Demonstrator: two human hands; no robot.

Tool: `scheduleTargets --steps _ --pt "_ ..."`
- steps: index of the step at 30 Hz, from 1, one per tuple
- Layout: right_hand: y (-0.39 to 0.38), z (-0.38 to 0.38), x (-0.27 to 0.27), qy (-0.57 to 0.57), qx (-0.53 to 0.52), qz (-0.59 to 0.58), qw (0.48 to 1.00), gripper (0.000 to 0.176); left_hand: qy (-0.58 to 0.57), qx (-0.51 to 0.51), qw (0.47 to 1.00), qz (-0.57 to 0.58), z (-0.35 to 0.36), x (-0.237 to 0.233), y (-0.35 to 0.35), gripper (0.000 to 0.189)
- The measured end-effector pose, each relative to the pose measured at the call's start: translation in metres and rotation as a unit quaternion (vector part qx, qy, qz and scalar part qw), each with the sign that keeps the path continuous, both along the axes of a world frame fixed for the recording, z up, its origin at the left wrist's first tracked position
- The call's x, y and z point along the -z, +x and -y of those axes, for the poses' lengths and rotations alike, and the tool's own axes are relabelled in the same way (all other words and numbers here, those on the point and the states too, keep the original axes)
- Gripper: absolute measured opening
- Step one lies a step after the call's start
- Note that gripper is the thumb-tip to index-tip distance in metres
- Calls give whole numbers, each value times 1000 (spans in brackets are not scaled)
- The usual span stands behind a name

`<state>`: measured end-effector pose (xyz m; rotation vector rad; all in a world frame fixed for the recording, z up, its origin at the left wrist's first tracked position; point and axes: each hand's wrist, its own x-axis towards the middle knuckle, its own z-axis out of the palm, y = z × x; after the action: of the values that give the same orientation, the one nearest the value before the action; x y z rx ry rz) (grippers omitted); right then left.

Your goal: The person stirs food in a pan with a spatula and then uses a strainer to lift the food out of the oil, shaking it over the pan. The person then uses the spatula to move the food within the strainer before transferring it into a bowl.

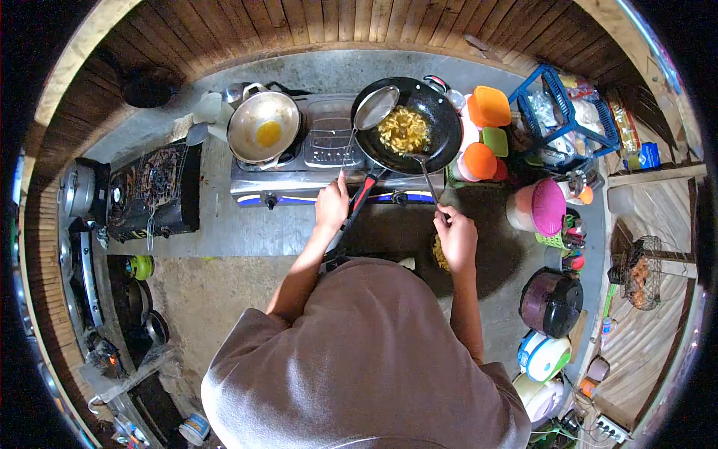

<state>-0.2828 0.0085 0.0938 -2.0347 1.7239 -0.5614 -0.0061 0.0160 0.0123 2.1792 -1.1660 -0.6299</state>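
Holding a long-handled utensil in each hand, you face a gas stove [288, 185] set on a grey surface [213, 224]. Your left hand [332, 206] has its fingers wrapped around the handle of a round strainer [376, 108], whose bowl is over the left side of a black wok [446, 123]; whether it touches the rim, you cannot tell. Your right hand [456, 233] has its fingers closed around the handle of a metal spatula [428, 177], its far end reaching down to the food. The wok sits on the right side of the stove, its black and red handle [362, 195] pointing back towards you, just beside your left hand. Inside are small golden-brown pieces of food [404, 129] gathered near the middle. On the left side of the stove, a pale pan [243, 133] holds a round yellow patch [269, 134]. Right of the wok are an orange-lidded container [489, 106], a green box [493, 141] and a blue basket [552, 81]. Well to the left lies a black grill box [191, 191].
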Motion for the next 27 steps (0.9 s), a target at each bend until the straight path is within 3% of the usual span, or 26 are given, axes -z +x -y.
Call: scheduleTargets --steps 5,17,19,27 --pt "5 -4 -4 13 5 5 1000 20 13 11 1000 -2 0 17 3 60" --pt "15 7 0 25 -2 -23 999 18 19 -2 1000 2 -11 -1 2 61" --pt "18 20 13 -26 -12 -33 999 18 17 -2 1000 1 -13 -2 2 61" --pt "42 90 19 -41 3 -24 999 21 12 -7 1000 4 -12 -2 -1 58"
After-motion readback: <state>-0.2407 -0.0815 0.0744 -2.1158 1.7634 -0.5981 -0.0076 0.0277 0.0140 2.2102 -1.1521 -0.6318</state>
